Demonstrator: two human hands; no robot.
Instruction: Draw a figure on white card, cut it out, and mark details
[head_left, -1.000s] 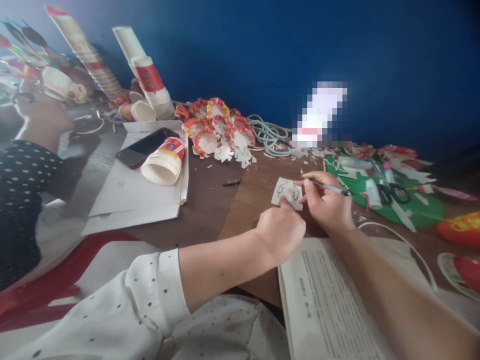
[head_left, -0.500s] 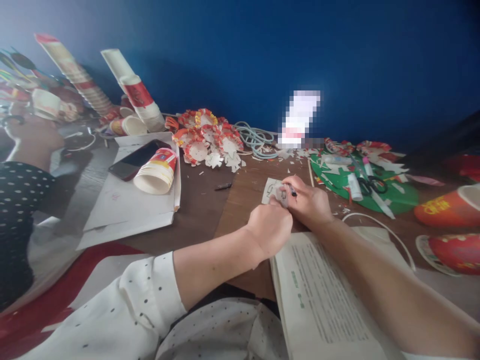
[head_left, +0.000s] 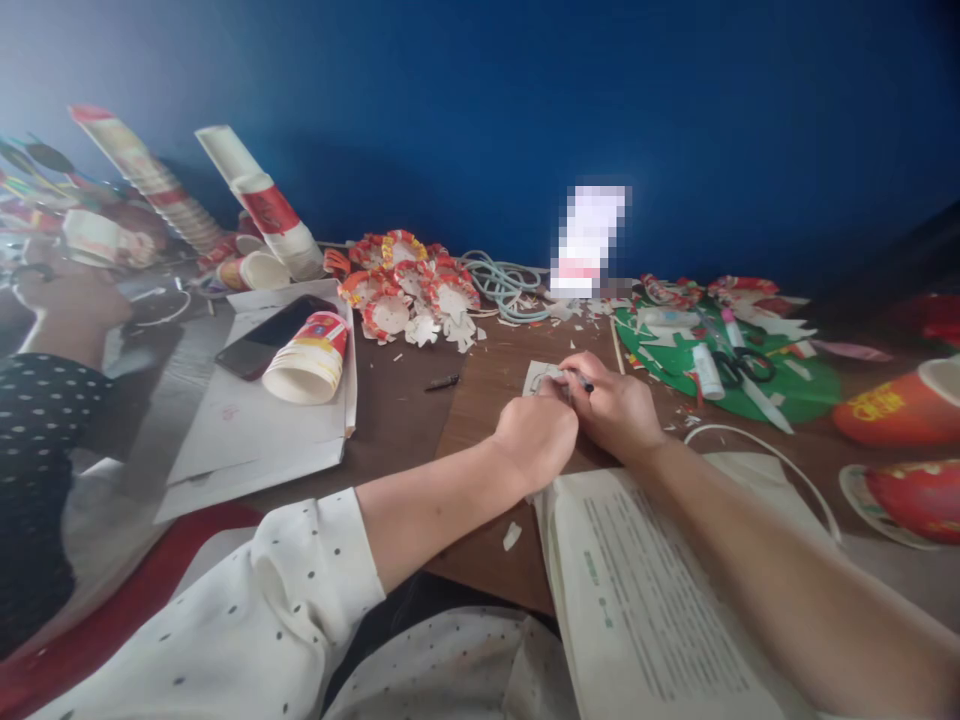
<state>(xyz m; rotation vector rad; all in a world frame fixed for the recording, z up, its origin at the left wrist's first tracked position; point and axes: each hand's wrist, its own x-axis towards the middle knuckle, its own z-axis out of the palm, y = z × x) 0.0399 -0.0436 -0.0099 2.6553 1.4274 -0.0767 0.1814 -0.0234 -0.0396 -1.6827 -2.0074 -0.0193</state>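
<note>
A small white piece of paper [head_left: 533, 377] with dark drawn lines lies on the brown table. My left hand [head_left: 537, 438] is closed, its fingertips pinching or pressing the near edge of this paper; part of the paper is hidden behind it. Just to the right, my right hand [head_left: 616, 408] grips a dark pen [head_left: 580, 380], tip pointing at the paper. Both hands nearly touch. Left of them lies a black pen cap or short pen [head_left: 442, 382].
Left are white sheets [head_left: 225, 435] with a phone [head_left: 259, 345] and nested paper cups [head_left: 307, 360]. Cut cups [head_left: 412, 285] pile up at the back. A green mat [head_left: 806, 390] bears scissors [head_left: 750, 366] and a glue stick [head_left: 706, 372]. Another person's hand [head_left: 75, 300] is far left.
The view has shifted slightly. My left hand covers more of the paper's drawing. A white scrap below my left wrist now shows. My right hand keeps its hold on the pen.
</note>
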